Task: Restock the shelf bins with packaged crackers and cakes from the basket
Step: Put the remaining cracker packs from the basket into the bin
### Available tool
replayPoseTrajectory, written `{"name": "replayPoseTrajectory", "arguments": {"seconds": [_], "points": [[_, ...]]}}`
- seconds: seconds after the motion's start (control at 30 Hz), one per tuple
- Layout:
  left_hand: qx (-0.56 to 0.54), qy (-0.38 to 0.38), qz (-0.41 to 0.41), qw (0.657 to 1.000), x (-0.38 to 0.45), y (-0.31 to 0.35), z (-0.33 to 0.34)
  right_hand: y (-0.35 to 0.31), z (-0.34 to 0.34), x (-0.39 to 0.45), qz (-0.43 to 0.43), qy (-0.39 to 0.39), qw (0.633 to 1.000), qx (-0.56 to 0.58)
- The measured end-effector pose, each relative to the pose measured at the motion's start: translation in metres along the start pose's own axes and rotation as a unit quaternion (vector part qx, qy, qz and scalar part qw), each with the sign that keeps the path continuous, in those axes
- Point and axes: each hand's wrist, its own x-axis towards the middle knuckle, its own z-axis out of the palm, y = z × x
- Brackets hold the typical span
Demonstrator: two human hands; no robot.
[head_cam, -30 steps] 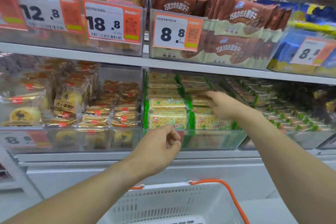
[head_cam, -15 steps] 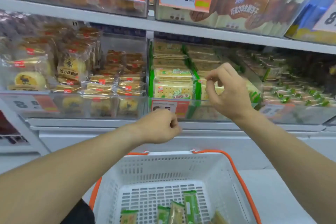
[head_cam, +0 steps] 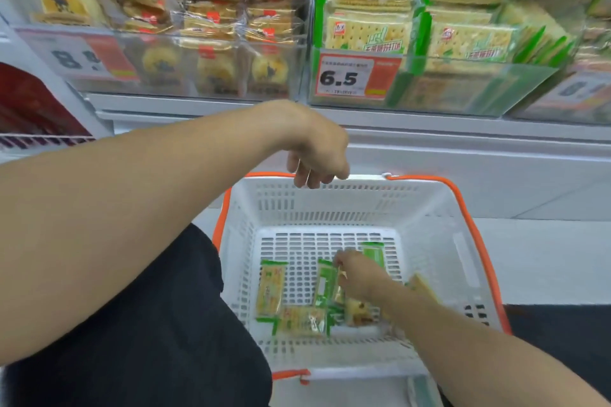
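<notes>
Here the right hand (head_cam: 358, 273) is down inside the white basket (head_cam: 439, 235), its fingers (head_cam: 340, 263) bent over a green cracker packet (head_cam: 325, 281) that lies with its long axis running away from the person, directly under the fingertips. Whether they already pinch it I cannot tell; the hand covers the contact. A second packet (head_cam: 271, 286) lies just to the left, parallel to the first, and a third (head_cam: 302, 320) lies crosswise nearer the person. A small cake in clear wrap (head_cam: 358, 309) sits under the wrist. The left hand (head_cam: 315, 152) hangs above the basket's far rim, fingers loosely curled and holding nothing, so the right is far the nearer. The green cracker bin (head_cam: 463, 89) stands on the shelf above and beyond the basket. Motion blur smears the packet labels, and the right forearm hides the basket's near right corner.
</notes>
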Motion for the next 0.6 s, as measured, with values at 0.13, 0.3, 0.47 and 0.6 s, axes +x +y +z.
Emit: {"name": "replayPoseTrajectory", "arguments": {"seconds": [0.13, 0.3, 0.47, 0.6], "points": [[-0.020, 0.004, 0.006, 1.000, 0.000, -0.002, 0.003, -0.022, 0.046, 0.006, 0.012, -0.038, 0.998, 0.038], [-0.020, 0.000, 0.016, 1.000, -0.005, 0.002, 0.006, -0.031, 0.088, 0.009, -0.040, -0.144, 0.986, -0.077], [0.007, -0.009, 0.013, 1.000, -0.008, 0.004, 0.008, -0.032, 0.093, 0.013, -0.018, -0.145, 0.979, -0.142], [0.011, -0.015, 0.014, 1.000, -0.008, 0.005, 0.011, -0.040, 0.076, 0.017, -0.006, -0.184, 0.979, -0.091]]}}
